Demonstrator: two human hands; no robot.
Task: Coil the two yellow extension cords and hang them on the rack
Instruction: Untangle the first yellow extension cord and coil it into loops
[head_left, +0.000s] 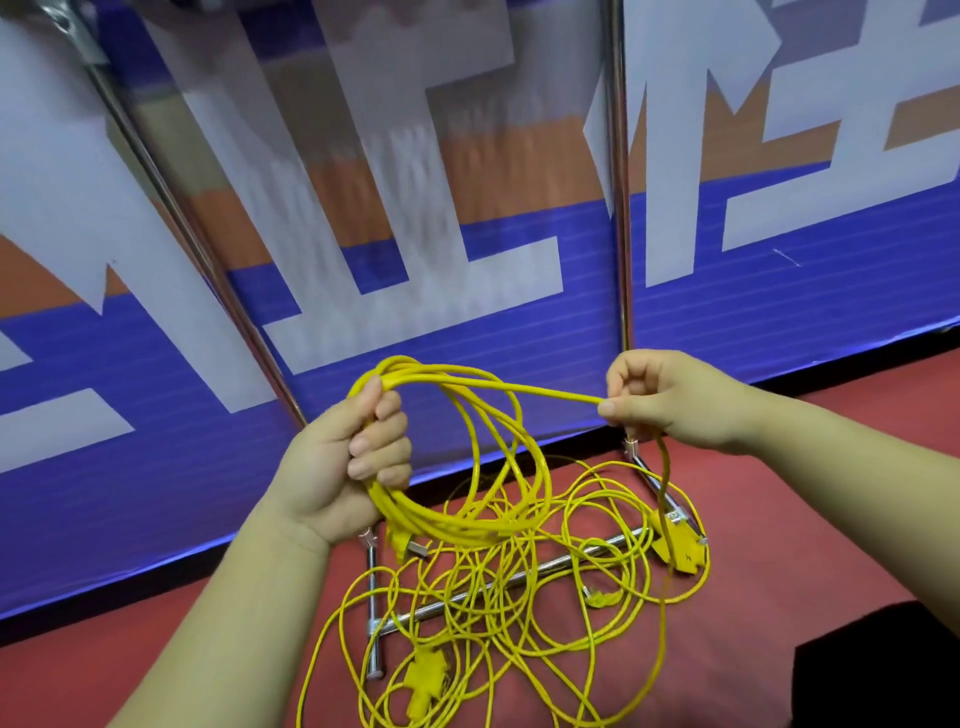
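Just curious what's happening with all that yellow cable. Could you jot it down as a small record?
left hand: grips coil of several loops
right hand: pinches strand running from the coil
floor: loose cord tangled over rack base; socket block at right
rack uprights: chrome; no cord seen hanging

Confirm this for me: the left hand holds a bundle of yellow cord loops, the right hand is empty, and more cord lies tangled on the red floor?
Not quite: the head view shows the right hand pinching a yellow strand that runs from the loops in the left hand. The tangle on the red floor is as you say.
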